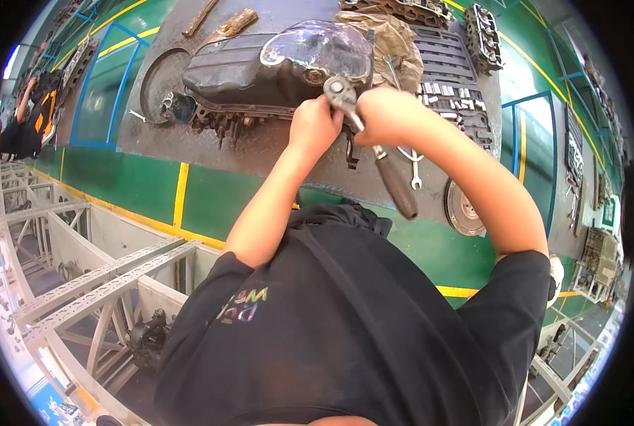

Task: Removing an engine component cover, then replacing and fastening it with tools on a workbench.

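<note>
A ratchet wrench (396, 186) with a dark grip and a round metal head is held between my two hands, its handle slanting down to the right. My left hand (314, 128) is closed, fingertips pressed at the ratchet's head; whether a socket sits in them is hidden. My right hand (389, 117) is wrapped round the metal shaft just below the head. Just beyond my hands lies an engine with its black oil pan (242, 74) facing up; the pan's raised end is shiny. An open-ended spanner (416, 174) lies on the bench behind the ratchet.
A socket tray (459, 99) and a slotted grey tray (441, 53) stand to the right. A flywheel-like disc (464, 209) lies near my right forearm. Cylinder heads (483, 35), brown paper (395, 46) and an oil filter (178, 108) surround the engine. Another person (29, 117) is far left.
</note>
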Tool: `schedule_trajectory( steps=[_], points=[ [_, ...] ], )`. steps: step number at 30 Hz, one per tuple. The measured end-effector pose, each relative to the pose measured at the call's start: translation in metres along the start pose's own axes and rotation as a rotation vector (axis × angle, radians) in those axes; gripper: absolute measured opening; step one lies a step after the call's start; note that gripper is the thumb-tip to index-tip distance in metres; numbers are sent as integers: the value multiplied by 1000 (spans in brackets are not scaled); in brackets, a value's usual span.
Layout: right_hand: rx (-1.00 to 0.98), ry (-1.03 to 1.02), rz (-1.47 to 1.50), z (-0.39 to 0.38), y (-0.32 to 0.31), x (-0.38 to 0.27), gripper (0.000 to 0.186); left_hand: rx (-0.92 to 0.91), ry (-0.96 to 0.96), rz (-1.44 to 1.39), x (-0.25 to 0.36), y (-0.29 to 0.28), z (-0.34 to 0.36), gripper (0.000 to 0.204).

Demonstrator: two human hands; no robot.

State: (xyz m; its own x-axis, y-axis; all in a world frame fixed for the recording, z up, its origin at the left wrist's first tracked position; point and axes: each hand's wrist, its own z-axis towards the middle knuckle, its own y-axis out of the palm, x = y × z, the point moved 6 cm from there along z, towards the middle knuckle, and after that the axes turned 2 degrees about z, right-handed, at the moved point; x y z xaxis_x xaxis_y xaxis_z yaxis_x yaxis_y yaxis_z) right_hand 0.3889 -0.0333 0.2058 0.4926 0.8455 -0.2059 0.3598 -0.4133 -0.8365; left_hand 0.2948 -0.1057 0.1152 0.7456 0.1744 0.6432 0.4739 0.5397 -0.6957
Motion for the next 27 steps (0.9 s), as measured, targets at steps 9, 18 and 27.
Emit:
schedule_trajectory(
  steps=[9,18,27],
  points=[
    [339,-29,-114,-7,1,-5,9,-43,-107,89,-2,7,1,23],
    [341,-16,-163,-7,-2,-21,13,-167,-68,200,-4,11,-3,29],
    [250,-52,-213,-14,-8,-12,15,-137,-157,214,-7,15,-3,31]
  ],
)
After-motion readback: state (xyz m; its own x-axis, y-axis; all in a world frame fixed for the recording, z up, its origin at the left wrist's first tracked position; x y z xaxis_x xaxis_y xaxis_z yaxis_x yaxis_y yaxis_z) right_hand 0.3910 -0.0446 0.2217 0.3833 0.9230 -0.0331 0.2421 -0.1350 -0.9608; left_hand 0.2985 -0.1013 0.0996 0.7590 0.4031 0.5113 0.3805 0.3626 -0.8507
